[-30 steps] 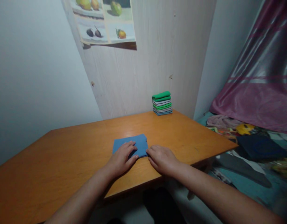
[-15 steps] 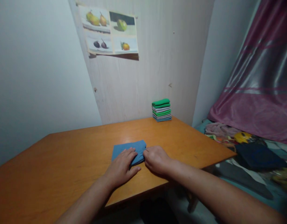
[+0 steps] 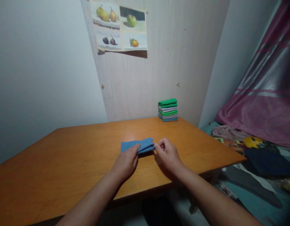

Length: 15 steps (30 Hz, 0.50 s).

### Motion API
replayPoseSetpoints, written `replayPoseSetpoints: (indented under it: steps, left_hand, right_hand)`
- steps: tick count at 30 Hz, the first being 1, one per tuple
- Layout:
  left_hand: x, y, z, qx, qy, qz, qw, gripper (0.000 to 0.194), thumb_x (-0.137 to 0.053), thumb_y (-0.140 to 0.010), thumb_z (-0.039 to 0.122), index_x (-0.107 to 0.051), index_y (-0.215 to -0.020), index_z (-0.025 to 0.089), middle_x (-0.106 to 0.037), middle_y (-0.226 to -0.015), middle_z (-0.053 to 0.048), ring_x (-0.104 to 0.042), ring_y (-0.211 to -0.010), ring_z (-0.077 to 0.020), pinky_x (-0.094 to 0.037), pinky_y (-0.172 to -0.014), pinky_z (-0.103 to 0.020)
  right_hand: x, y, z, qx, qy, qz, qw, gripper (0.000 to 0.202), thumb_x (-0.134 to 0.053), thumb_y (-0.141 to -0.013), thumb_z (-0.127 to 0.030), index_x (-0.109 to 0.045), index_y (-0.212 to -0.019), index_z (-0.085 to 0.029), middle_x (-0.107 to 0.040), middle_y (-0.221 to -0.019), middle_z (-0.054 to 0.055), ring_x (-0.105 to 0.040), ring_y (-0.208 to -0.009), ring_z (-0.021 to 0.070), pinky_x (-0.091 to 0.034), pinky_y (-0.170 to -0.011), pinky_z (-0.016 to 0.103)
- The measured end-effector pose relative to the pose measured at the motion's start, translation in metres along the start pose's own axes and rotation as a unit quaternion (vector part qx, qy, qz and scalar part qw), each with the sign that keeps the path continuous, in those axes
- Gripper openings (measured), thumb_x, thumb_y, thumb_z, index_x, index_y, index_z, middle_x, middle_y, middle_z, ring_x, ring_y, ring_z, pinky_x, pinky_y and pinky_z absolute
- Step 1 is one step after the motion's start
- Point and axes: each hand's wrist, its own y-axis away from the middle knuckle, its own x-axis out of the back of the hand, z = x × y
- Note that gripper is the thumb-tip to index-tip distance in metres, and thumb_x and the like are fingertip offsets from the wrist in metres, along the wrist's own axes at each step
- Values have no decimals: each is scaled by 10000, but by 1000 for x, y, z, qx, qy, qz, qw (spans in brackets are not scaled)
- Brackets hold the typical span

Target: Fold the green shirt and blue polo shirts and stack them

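A folded blue cloth (image 3: 132, 145) lies near the middle of the wooden table, its right end raised a little and showing several layers. My left hand (image 3: 126, 161) grips the cloth's near edge, with the thumb on top and the other fingers hidden beneath. At the right end, my right hand (image 3: 167, 154) pinches a corner of the cloth between thumb and forefinger. Toward the table's back right corner stands a neat stack of folded cloths (image 3: 167, 110) in green, grey, checked and blue.
The wooden table (image 3: 76, 163) has its back edge at a pale wall with a fruit print (image 3: 121, 28). Right of the table, a pink curtain (image 3: 260, 116) hangs over a low surface with a dark blue cloth (image 3: 265, 160), a yellow object (image 3: 252, 142) and other clutter.
My left hand has gone from lying flat on the cloth to gripping its near edge. The cloth's near side has lifted. My right hand's fist has loosened into a pinch. The view has shifted slightly.
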Motion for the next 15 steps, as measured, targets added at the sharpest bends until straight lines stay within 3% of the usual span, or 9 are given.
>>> replayPoseSetpoints:
  steps: [2,4,6,10,15]
  left_hand:
    - [6,-4,5,18,27,-1,999,477,-451,-959,247,-476,-1435,235,-625,-1374,-112,-615,-1224,-289,-514,-1000,-474]
    - [11,-8,11,28,61,-1,998,455,-447,-959,255,-503,-1410,283,-657,-1331,-75,-651,-1155,-277,-530,-956,-448]
    - [14,-11,17,35,84,2,996,432,-445,-957,266,-530,-1379,304,-690,-1271,-60,-681,-1080,-272,-546,-896,-420]
    - [11,-15,33,62,81,-7,995,421,-443,-954,289,-531,-1364,248,-706,-1226,-105,-697,-1032,-298,-551,-838,-423]
    - [7,-13,46,75,169,-26,982,529,-533,-903,260,-441,-1421,206,-682,-1260,-141,-665,-1123,-296,-530,-928,-457]
  right_hand:
    - [-10,13,-1,-118,-175,-35,977,286,-566,-892,-448,-495,-743,-214,-582,-638,-11,-556,-585,145,-432,-584,269]
    - [-20,23,-7,-228,-311,-106,917,280,-626,-862,-437,-520,-762,-198,-610,-677,-3,-598,-608,133,-487,-624,269]
    - [-31,28,-15,-293,-400,-158,854,260,-689,-838,-415,-577,-841,-181,-657,-771,12,-653,-691,127,-530,-727,282]
    - [-49,25,-29,-299,-533,-176,772,307,-676,-878,-447,-624,-1069,-212,-716,-892,29,-706,-828,166,-565,-814,347]
    - [-65,17,-32,-300,-591,-63,746,189,-600,-914,-275,-641,-1067,-172,-751,-943,72,-715,-903,199,-589,-827,349]
